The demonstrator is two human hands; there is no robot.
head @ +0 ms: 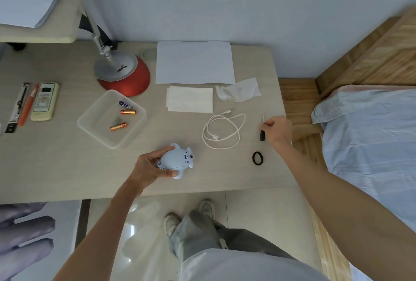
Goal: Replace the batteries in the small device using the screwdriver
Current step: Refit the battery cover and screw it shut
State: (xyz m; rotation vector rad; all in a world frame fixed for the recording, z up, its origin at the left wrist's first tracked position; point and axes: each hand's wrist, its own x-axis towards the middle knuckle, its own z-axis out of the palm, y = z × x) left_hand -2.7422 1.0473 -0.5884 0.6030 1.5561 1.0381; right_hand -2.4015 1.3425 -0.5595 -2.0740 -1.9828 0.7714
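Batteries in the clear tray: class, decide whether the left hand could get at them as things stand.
Probably not yet: the left hand grips the blue device. The open tray holding the batteries lies close, nothing between.

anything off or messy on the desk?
Nothing spilled or broken. The only untidy bits are a crumpled wrapper lying beside the folded tissues, and three batteries loose at different angles in the clear tray.

Red-based lamp (pixel 126 78), paper sheet (pixel 194 62), coiled white cable (pixel 215 137), black hair tie (pixel 253 158), remote (pixel 45 101).
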